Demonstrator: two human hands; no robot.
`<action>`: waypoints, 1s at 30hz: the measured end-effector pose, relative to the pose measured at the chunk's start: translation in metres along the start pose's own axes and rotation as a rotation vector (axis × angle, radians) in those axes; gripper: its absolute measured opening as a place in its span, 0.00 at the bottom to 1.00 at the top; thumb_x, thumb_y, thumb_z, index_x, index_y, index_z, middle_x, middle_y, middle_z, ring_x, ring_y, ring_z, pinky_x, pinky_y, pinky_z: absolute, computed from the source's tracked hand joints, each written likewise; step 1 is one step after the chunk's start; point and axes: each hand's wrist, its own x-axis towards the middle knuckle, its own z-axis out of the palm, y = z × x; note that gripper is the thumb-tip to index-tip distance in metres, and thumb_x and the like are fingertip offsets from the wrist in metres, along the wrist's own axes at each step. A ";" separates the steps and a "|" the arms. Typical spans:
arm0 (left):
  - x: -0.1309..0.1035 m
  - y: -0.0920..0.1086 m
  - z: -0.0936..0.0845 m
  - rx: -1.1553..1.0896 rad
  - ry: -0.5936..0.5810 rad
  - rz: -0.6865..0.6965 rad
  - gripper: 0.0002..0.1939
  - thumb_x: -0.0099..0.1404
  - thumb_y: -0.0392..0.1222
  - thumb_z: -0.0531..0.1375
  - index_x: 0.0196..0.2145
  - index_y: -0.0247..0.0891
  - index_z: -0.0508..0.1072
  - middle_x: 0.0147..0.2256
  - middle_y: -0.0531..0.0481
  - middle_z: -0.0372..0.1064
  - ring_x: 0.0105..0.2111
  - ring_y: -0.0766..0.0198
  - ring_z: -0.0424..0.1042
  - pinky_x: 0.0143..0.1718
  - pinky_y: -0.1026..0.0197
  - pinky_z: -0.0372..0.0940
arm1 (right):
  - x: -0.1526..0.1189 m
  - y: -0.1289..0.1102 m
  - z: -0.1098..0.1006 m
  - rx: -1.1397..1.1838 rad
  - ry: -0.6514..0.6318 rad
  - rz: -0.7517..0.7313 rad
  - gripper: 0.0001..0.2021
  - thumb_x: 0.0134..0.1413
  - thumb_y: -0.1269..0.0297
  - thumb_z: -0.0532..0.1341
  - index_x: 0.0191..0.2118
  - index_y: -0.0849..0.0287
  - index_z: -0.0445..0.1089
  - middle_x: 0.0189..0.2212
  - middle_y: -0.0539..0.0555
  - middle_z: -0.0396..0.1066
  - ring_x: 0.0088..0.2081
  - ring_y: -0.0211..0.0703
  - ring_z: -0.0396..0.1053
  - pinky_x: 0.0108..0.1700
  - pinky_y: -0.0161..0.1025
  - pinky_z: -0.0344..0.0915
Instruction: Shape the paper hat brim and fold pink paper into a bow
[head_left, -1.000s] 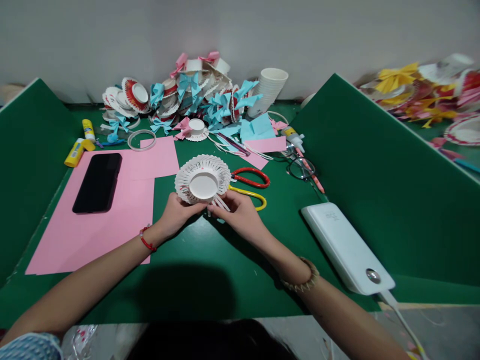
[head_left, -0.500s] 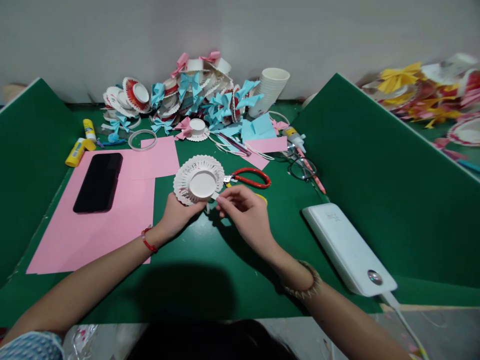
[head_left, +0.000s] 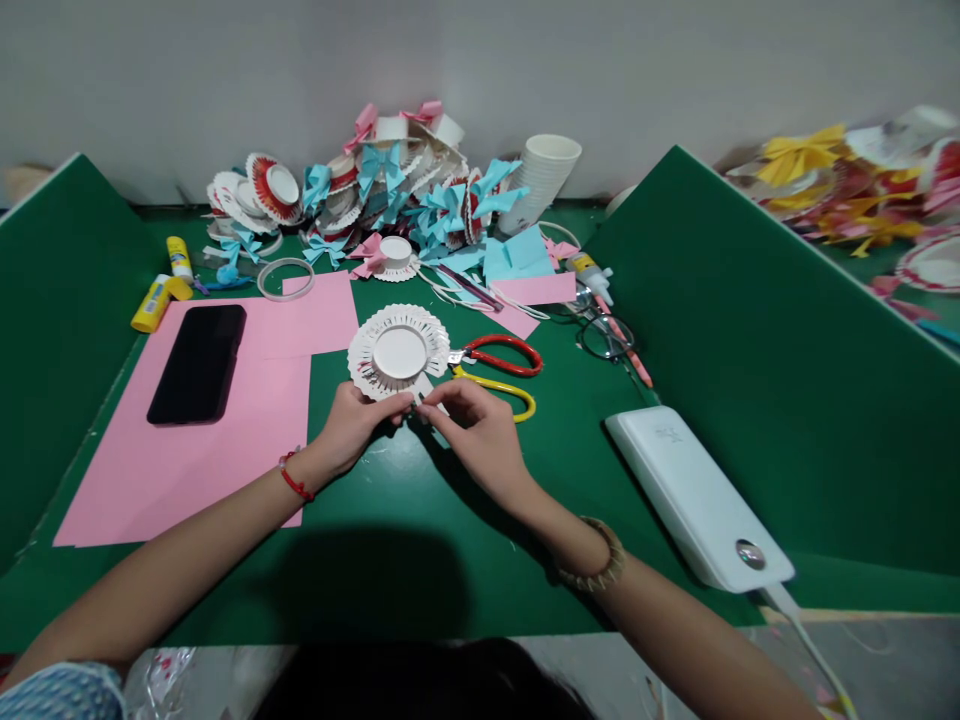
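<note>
A white paper disc [head_left: 400,351] with a fringed, scalloped rim and a raised round centre is in front of me. My left hand [head_left: 360,420] pinches it at its lower edge, thumb pointing right. The fingertips of my right hand [head_left: 476,430] are closed on the same lower edge and meet my left thumb there. A small white strip shows between my fingers and the rim. Scissors [head_left: 502,358] with one red and one yellow handle lie just right of the disc.
Pink sheets [head_left: 225,460] with a black phone [head_left: 196,365] lie left; glue sticks [head_left: 152,303] stand beyond. Finished-looking paper hats with bows [head_left: 382,190] pile up behind, beside stacked cups [head_left: 544,180]. Right are glasses [head_left: 606,337], a white power bank [head_left: 697,500] and a green partition [head_left: 772,400].
My right hand has shifted slightly left and down to meet my left thumb. The disc has tilted a little upward. More of the yellow scissor handle shows.
</note>
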 end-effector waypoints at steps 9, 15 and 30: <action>0.001 0.000 0.000 0.020 0.043 -0.017 0.11 0.48 0.40 0.66 0.21 0.30 0.70 0.18 0.53 0.65 0.19 0.73 0.62 0.21 0.68 0.57 | -0.001 0.002 -0.002 -0.154 -0.004 -0.153 0.02 0.50 0.72 0.58 0.29 0.59 0.68 0.27 0.51 0.72 0.29 0.37 0.69 0.33 0.34 0.65; 0.002 -0.001 0.001 0.003 0.067 -0.018 0.10 0.48 0.39 0.65 0.19 0.31 0.69 0.16 0.54 0.63 0.18 0.73 0.61 0.20 0.67 0.56 | -0.002 0.005 -0.002 -0.302 -0.018 -0.345 0.06 0.49 0.76 0.57 0.31 0.60 0.70 0.29 0.52 0.75 0.31 0.39 0.72 0.35 0.35 0.67; 0.001 0.000 0.000 -0.011 0.025 -0.028 0.12 0.49 0.42 0.65 0.18 0.31 0.69 0.17 0.52 0.65 0.20 0.72 0.63 0.23 0.66 0.57 | -0.001 0.004 -0.004 -0.308 0.000 -0.352 0.08 0.48 0.78 0.57 0.32 0.59 0.70 0.30 0.51 0.75 0.32 0.39 0.73 0.36 0.35 0.68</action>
